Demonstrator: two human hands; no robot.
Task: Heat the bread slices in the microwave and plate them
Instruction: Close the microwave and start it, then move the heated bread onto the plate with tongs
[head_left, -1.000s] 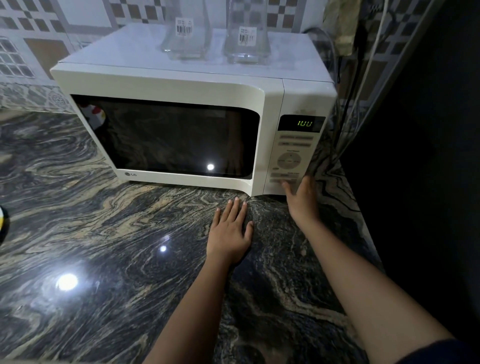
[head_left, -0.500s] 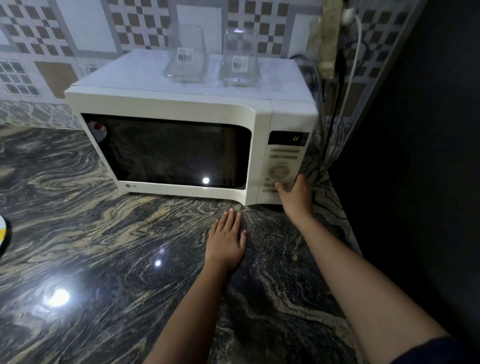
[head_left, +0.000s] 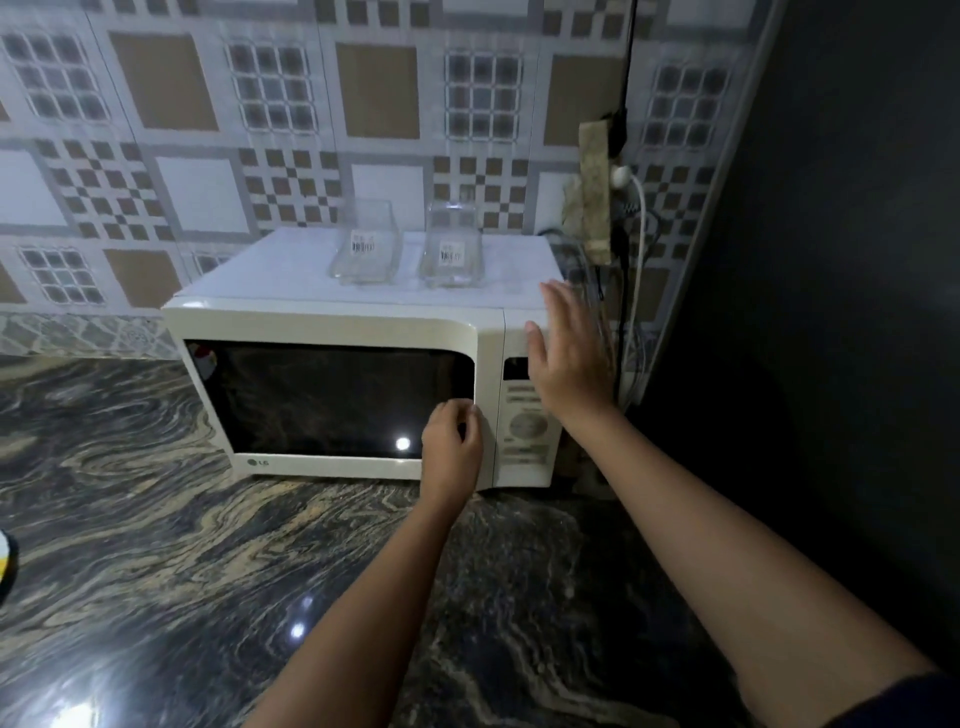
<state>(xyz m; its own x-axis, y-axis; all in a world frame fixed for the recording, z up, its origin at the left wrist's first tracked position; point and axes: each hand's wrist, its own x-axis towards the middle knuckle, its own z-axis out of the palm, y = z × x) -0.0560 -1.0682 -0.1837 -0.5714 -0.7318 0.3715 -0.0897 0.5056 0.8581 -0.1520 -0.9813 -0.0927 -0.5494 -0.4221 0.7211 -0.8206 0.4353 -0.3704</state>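
Note:
A white microwave (head_left: 332, 327) stands on the dark marbled counter (head_left: 156, 545) with its door closed and its window dark. No bread shows through the glass. My left hand (head_left: 451, 449) is at the door's right edge, fingers curled against it near the window's corner. My right hand (head_left: 569, 353) is raised with fingers spread, in front of the microwave's top right corner and control panel (head_left: 524, 431); it holds nothing and covers part of the display.
Two clear glass containers (head_left: 366, 249) (head_left: 452, 252) with barcode labels stand on top of the microwave. Cables and a plug (head_left: 623, 208) hang at the wall to its right. A dark wall (head_left: 831, 312) closes the right side. A plate's edge (head_left: 5, 566) shows at far left.
My left hand rose from the counter to the door's right edge. My right hand left the lower panel buttons and lifted to the microwave's top right corner. The view tilted upward.

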